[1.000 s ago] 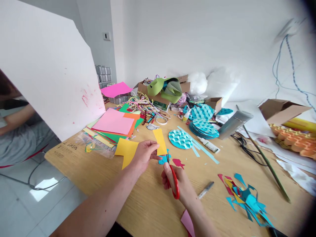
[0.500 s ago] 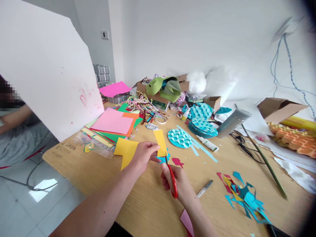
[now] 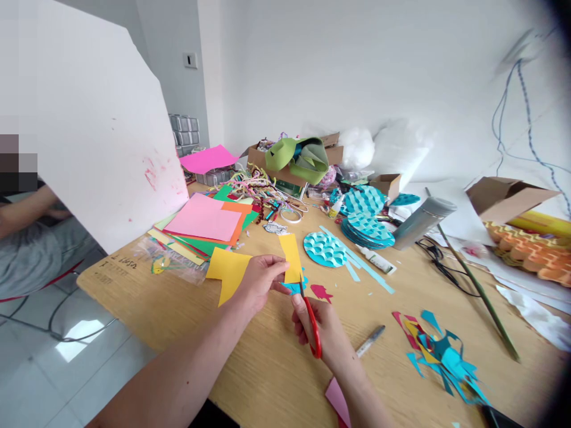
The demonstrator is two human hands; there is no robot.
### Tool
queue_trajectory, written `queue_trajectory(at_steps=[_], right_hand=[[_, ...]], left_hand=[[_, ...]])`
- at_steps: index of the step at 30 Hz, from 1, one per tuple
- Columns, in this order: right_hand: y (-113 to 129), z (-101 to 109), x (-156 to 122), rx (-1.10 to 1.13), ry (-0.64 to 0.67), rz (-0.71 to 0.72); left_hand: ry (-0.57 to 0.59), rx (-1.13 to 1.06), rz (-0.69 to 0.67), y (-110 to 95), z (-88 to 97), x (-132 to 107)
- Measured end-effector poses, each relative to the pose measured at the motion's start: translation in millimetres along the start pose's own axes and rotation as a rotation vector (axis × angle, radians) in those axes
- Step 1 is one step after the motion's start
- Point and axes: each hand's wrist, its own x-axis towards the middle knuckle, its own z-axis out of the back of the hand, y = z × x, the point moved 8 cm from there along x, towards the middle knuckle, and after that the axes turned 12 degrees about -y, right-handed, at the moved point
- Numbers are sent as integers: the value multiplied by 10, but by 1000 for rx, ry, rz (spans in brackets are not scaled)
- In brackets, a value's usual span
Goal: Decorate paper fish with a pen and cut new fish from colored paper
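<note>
My left hand point(image 3: 265, 279) pinches the left edge of a small yellow paper rectangle point(image 3: 291, 255), held above the table. Red-handled scissors point(image 3: 313, 327) are in my right hand point(image 3: 319, 324), its fingers wrapped round the handles. The blade tips meet the paper's lower right corner; whether the blades are parted is too small to tell. Behind the paper, partly covered, lies a blue paper cutout point(image 3: 295, 288). A red fish-shaped cutout point(image 3: 322, 292) rests just to the right. Under my left wrist lies a larger yellow sheet point(image 3: 227, 270) with a piece cut away.
Coloured paper sheets point(image 3: 200, 219) are stacked at the left. Blue textured discs point(image 3: 325, 249), a glue tube point(image 3: 377, 260) and a grey bottle point(image 3: 423, 223) stand or lie beyond. Paper scraps point(image 3: 446, 353) and a marker point(image 3: 371, 340) are at the right. Someone sits behind a white board point(image 3: 98, 119).
Both hands, the scissors and the yellow paper stay almost where they were. The view has shifted very slightly, and the seated person's arm at the left has moved a little.
</note>
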Motion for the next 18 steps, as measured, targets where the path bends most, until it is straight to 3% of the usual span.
queue_trajectory(at_steps=[18], right_hand=[[-57, 13, 42, -45, -37, 21]], left_hand=[[24, 1, 0, 18, -11, 2]])
